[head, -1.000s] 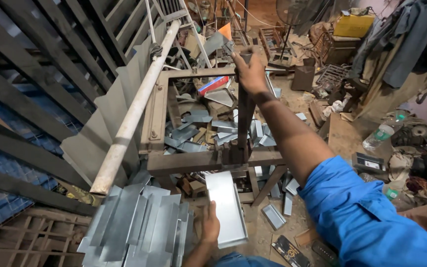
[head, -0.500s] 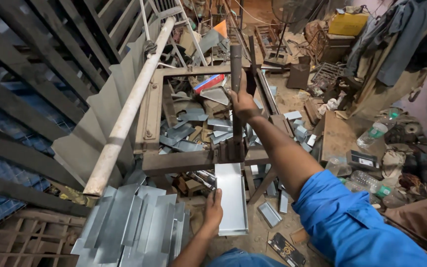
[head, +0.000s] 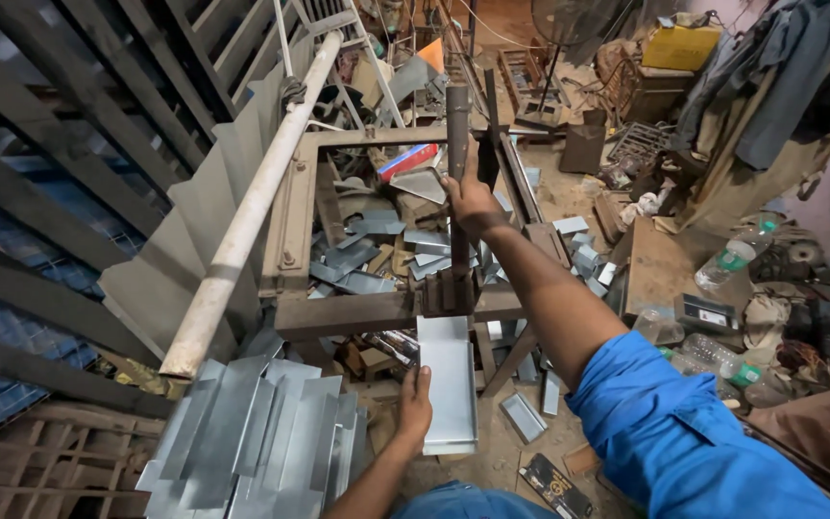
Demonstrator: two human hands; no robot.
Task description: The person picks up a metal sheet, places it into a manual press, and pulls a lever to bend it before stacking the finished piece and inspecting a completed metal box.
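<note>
Nearest me, my left hand point(head: 415, 404) is closed along the left edge of a flat sheet-metal strip point(head: 449, 384), thumb on top. The strip's long axis runs from 6 to 12 o'clock, its far end under the jaws of the lever press point(head: 451, 288) on the rusty steel frame point(head: 386, 309). At 9 o'clock of that hand lies a stack of folded metal sheets point(head: 252, 437). Beyond, at 12 o'clock, my right hand point(head: 473, 202) is wrapped tight round the upright lever handle point(head: 457, 144); it is the farther hand, directly above the strip's line. Inside the frame lie offcuts and a red-and-blue flat packet point(head: 407, 160). At 2 o'clock, a yellow box point(head: 681, 46); at 3 o'clock, clear plastic bottles point(head: 734, 258).
</note>
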